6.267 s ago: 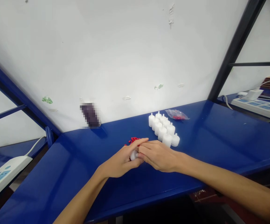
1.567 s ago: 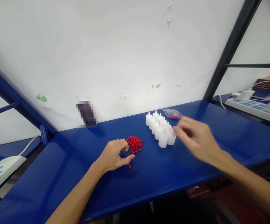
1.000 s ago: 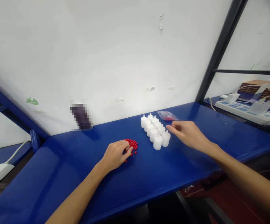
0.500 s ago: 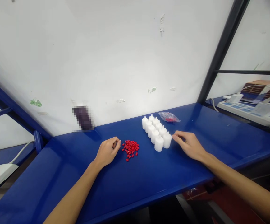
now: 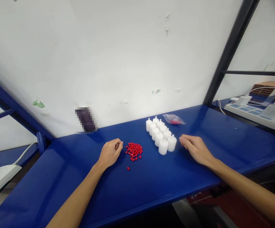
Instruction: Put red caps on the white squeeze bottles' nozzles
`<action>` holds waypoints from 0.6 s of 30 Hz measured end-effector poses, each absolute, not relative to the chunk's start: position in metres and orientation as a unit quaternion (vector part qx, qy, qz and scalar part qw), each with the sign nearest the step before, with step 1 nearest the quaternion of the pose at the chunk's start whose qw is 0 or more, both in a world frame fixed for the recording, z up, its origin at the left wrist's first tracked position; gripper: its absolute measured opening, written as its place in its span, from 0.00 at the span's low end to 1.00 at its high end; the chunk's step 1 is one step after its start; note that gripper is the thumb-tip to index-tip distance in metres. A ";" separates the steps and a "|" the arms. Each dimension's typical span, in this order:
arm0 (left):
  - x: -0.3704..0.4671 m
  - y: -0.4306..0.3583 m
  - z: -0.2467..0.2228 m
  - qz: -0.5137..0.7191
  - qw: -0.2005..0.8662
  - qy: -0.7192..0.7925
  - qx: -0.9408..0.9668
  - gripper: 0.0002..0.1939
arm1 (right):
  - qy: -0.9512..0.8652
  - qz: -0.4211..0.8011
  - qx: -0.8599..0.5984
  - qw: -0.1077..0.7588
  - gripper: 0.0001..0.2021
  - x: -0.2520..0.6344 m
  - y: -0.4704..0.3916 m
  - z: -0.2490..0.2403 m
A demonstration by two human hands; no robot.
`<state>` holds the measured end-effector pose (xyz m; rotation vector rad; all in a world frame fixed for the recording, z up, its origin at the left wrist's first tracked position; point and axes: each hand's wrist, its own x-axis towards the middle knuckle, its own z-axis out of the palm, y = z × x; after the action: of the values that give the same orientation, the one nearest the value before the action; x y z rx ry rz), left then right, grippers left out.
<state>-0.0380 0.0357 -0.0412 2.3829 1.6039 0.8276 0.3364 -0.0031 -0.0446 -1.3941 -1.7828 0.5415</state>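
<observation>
Your left hand (image 5: 110,153) is resting on the blue table (image 5: 151,180), its fingers curling inward and its thumb meeting the forefinger in a closed, rounded shape. Just to its right, a loose heap of small red pieces (image 5: 134,151) is lying on the tabletop, with a narrow strip of blue showing between the heap and your fingers. One single red piece (image 5: 128,168) is lying apart, closer to you than the heap.

Your right hand (image 5: 196,148) is closing too, its thumb and fingertips pressing together and pointing left. You cannot tell from this view whether either hand is holding anything small inside.

Between the heap and your right hand, white bottles (image 5: 163,147) are standing upright in two rows that are running away from you, most of them showing a narrow tip on top. The fingertips of your right hand are pointing toward the nearest bottles without touching them.

Behind the bottles, a clear plastic bag (image 5: 174,119) containing red bits is lying flat near the pale wall (image 5: 128,57). Farther left, a dark, pixelated object (image 5: 87,119) is leaning against that wall. White power strips are sitting at both sides, one at far left (image 5: 2,177) and one at far right (image 5: 253,112).
</observation>
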 end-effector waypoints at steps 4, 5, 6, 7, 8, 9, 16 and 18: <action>-0.038 0.035 -0.040 0.269 0.083 0.531 0.799 0.18 | -0.706 0.249 -0.504 0.431 0.16 0.340 -0.003 -0.037; -0.038 0.034 -0.040 0.268 0.087 0.527 0.802 0.18 | -0.702 0.258 -0.494 0.443 0.15 0.340 -0.003 -0.035; -0.038 0.033 -0.039 0.266 0.090 0.520 0.807 0.18 | -0.697 0.264 -0.488 0.454 0.15 0.341 -0.004 -0.034; -0.037 0.032 -0.039 0.264 0.092 0.511 0.813 0.19 | -0.692 0.265 -0.487 0.462 0.15 0.342 -0.004 -0.033; -0.037 0.031 -0.038 0.261 0.091 0.502 0.819 0.19 | -0.688 0.263 -0.490 0.467 0.16 0.342 -0.004 -0.033; -0.037 0.030 -0.038 0.258 0.090 0.493 0.826 0.20 | -0.685 0.260 -0.494 0.468 0.17 0.342 -0.005 -0.033; -0.035 0.030 -0.040 0.235 0.088 0.478 0.842 0.21 | -0.692 0.291 -0.518 0.409 0.21 0.338 0.002 -0.037; -0.035 0.031 -0.040 0.236 0.086 0.478 0.842 0.21 | -0.692 0.290 -0.523 0.404 0.21 0.337 0.004 -0.036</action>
<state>-0.0346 0.0305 -0.0401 2.5076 1.4243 0.7039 0.3374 0.0037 -0.0361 -1.3191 -1.7472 0.7331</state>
